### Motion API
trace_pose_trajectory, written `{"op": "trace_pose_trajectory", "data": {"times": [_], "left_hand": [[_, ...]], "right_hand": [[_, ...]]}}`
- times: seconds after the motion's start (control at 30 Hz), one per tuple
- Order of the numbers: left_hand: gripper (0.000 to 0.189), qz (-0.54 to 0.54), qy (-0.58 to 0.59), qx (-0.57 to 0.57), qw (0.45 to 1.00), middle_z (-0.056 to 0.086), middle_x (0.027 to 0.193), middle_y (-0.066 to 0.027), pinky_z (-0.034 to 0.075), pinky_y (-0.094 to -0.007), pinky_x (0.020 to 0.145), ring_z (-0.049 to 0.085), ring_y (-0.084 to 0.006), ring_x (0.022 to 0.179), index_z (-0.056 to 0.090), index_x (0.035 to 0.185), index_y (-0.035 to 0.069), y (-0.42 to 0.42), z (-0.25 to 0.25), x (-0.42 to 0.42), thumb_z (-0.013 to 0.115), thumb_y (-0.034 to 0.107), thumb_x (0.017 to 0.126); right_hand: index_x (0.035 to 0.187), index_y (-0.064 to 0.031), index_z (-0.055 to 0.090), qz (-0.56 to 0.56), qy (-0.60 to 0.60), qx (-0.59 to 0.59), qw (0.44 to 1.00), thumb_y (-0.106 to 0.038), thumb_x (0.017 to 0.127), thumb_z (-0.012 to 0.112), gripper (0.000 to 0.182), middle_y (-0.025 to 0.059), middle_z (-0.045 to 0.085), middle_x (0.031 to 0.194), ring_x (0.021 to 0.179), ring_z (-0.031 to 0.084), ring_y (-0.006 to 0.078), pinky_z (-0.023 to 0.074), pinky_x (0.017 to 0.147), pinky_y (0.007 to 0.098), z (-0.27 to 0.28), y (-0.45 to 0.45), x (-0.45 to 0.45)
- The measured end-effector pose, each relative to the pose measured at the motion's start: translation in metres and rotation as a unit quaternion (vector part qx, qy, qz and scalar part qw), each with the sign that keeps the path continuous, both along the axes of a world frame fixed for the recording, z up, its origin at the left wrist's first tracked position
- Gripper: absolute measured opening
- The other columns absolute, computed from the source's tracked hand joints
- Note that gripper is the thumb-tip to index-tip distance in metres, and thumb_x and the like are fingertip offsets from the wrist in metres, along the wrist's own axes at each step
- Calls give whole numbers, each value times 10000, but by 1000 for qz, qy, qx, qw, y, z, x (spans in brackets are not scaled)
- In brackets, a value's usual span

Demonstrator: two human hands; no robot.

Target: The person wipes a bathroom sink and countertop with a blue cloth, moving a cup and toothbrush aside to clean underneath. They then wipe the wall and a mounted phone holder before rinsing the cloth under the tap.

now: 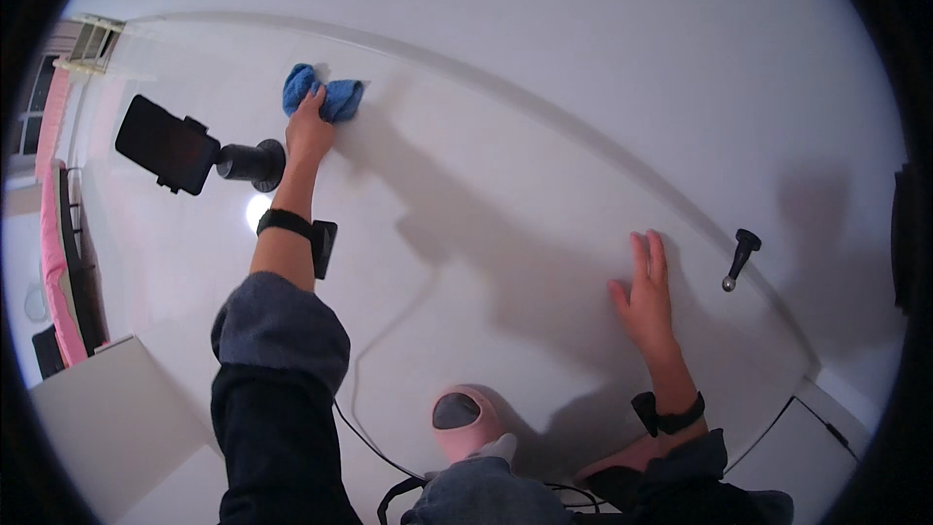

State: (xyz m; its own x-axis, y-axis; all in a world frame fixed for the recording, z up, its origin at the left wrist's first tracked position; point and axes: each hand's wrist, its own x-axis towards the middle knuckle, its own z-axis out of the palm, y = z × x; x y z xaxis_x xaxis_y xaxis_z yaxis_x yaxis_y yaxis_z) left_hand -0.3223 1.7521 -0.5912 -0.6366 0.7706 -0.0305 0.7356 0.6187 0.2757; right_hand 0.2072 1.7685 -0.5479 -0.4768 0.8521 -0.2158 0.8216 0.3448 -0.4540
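Observation:
My left hand [310, 135] holds a bunched blue cloth [341, 99] against the pale, glossy floor [452, 160]. The cloth bulges out on both sides of my fingers, which are partly hidden in it. Just left of that wrist, a black phone [166, 144] sits in a holder with a round black base [270, 165]. On the right, my right hand [647, 306] is empty with its fingers apart; whether it touches the floor I cannot tell. Each forearm wears a black strap, the left one carrying a small dark device [324, 249].
A black doorstop [742, 259] with a metal ball tip juts out by the wall base at right. Pink slippers [466, 423] are on my feet, with a black cable [375, 445] beside them. A white box-like panel [116, 415] stands lower left, near pink-edged furniture [58, 262].

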Motion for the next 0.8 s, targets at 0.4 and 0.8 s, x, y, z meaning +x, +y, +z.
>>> {"op": "trace_pose_trajectory", "data": {"times": [0.4, 0.8], "left_hand": [[386, 186, -167, 200, 947, 604, 1115, -139, 478, -382, 827, 585, -303, 961, 599, 1103, 17, 13, -6, 23, 678, 120, 739], [445, 206, -364, 478, 772, 606, 1066, -132, 490, -299, 770, 594, -195, 913, 548, 1186, -68, 108, 8, 55, 686, 39, 777]], "right_hand": [[1416, -20, 261, 7, -10, 19, 1000, -94, 816, 614, 700, 227, 172, 1465, 1364, 195, 414, 235, 1101, 483, -7, -4, -3], [1414, -17, 272, 14, -3, 6, 1000, -106, 820, 605, 686, 229, 175, 1466, 1360, 214, 404, 229, 1101, 480, -7, -2, 2]]}}
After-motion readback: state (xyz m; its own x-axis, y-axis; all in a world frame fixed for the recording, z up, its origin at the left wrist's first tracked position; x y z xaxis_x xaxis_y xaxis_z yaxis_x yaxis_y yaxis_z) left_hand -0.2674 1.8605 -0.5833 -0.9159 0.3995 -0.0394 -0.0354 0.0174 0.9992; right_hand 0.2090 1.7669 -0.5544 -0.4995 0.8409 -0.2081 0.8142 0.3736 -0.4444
